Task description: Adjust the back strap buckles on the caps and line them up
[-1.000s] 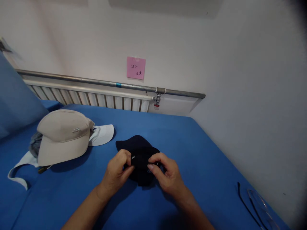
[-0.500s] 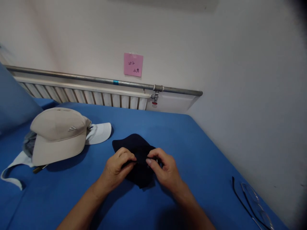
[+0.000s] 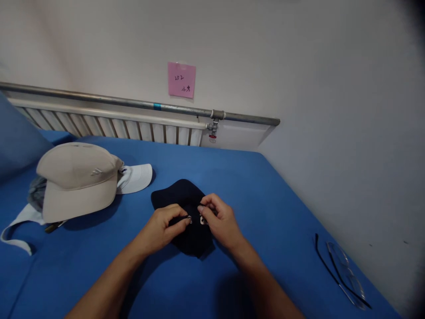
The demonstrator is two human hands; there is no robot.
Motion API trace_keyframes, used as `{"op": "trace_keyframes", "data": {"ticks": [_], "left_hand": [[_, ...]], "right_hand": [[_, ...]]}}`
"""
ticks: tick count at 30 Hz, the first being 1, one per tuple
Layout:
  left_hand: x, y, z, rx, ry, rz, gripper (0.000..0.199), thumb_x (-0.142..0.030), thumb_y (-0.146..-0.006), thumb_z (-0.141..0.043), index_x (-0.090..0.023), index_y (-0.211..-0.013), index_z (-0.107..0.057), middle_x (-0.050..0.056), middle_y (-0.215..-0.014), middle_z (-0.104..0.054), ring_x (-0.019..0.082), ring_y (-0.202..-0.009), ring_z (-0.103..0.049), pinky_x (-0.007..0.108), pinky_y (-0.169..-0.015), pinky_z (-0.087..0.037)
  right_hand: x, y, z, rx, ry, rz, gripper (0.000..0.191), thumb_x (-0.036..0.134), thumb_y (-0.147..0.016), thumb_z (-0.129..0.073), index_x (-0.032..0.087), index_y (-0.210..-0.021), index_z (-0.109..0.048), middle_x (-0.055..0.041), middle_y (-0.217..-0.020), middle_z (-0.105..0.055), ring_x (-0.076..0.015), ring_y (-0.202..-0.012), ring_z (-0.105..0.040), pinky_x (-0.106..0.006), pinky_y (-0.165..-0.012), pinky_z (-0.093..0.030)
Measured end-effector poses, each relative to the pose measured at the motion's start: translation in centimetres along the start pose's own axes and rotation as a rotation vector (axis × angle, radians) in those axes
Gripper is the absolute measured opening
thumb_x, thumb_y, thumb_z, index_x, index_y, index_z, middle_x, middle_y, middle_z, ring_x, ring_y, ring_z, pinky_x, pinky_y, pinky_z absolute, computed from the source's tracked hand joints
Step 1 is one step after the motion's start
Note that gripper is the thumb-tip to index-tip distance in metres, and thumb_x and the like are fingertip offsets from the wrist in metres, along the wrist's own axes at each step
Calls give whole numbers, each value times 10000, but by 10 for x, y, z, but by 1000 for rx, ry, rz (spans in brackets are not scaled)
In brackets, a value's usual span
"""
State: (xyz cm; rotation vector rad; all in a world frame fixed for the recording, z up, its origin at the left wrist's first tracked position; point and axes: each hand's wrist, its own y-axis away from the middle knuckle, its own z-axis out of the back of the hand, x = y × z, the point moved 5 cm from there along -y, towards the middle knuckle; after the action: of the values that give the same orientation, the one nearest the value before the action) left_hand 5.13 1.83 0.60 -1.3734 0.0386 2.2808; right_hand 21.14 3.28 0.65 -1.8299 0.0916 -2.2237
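A dark cap (image 3: 179,193) lies on the blue surface (image 3: 232,177), its brim toward the far left. My left hand (image 3: 166,223) pinches the cap's left strap part, with a small metal ring at the fingertips. On the other side, my right hand (image 3: 219,219) pinches the strap's right part, where a small metal buckle (image 3: 203,220) shows by the fingers. A narrow gap separates the two sets of fingertips. The strap itself is mostly hidden by my fingers and hard to make out against the dark cloth.
To the left, a beige cap (image 3: 79,177) rests on other headwear, with a white brim (image 3: 137,178) sticking out and a white strap (image 3: 16,241) trailing. Glasses (image 3: 341,270) lie at the right edge. Behind are a radiator (image 3: 133,128), a pipe and a pink note (image 3: 181,80).
The view has shifted slightly. Metal pieces by both hands' fingertips show more clearly now. My right hand's fingers have moved up a little relative to the cap.
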Motion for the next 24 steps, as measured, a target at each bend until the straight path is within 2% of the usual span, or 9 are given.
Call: {"op": "trace_keyframes", "data": {"ticks": [5, 9, 11, 12, 15, 17, 21, 24], "left_hand": [[-1, 1, -1, 90, 47, 37, 93, -195, -835, -544, -176, -827, -635, -14, -760, -556, 130, -679, -514, 241, -610, -372], [5, 0, 0, 120, -192, -20, 39, -175, -773, -603, -183, -740, -584, -18, -720, -581, 159, -714, -532, 283, -683, -364], [8, 1, -1, 141, -285, -72, 70, -121, -757, -576, -190, -759, -586, -13, -735, -610, 171, -738, -549, 304, -720, -360], [10, 1, 0, 105, -305, -87, 128, -78, -740, -542, -191, -781, -584, -8, -752, -618, 172, -746, -552, 306, -722, -361], [12, 3, 10, -150, -302, -128, 279, 16, -647, -437, -189, -810, -534, 4, -776, -587, 166, -745, -535, 282, -681, -369], [11, 5, 13, -260, -273, -184, 300, 34, -605, -398, -193, -784, -479, 1, -766, -543, 158, -727, -506, 265, -654, -369], [11, 5, 12, -304, -242, -230, 283, 38, -601, -379, -204, -747, -399, -11, -755, -485, 148, -707, -463, 252, -635, -357], [14, 3, 11, -257, -239, -179, 262, 29, -602, -383, -201, -726, -401, -23, -717, -463, 143, -685, -448, 249, -621, -335]], "right_hand": [[-5, -2, -2, 7, -72, -78, 67, 253, -811, -569, 217, -774, -525, 66, -569, -511, -98, -504, -492, -221, -510, -396], [5, 2, 6, 5, -112, -56, 76, 255, -799, -588, 214, -770, -532, 64, -583, -518, -89, -497, -476, -218, -500, -392], [15, 5, 8, 85, -124, -20, 55, 231, -791, -592, 213, -771, -544, 63, -587, -522, -91, -501, -487, -221, -501, -396], [20, 7, 7, 166, -107, -2, 45, 205, -778, -597, 211, -765, -555, 61, -588, -526, -93, -507, -494, -222, -505, -397], [27, 17, -6, 497, 65, 20, 100, 95, -714, -619, 193, -710, -601, 45, -635, -555, -91, -557, -505, -216, -527, -383], [28, 23, -13, 644, 214, 50, 147, 41, -683, -620, 186, -702, -629, 35, -701, -580, -91, -615, -515, -212, -560, -384], [28, 28, -20, 704, 370, 142, 170, 25, -692, -613, 184, -736, -655, 27, -769, -595, -97, -699, -538, -218, -641, -399], [28, 28, -21, 695, 390, 162, 167, 21, -696, -612, 181, -735, -643, 28, -763, -598, -95, -695, -534, -218, -644, -392]]}}
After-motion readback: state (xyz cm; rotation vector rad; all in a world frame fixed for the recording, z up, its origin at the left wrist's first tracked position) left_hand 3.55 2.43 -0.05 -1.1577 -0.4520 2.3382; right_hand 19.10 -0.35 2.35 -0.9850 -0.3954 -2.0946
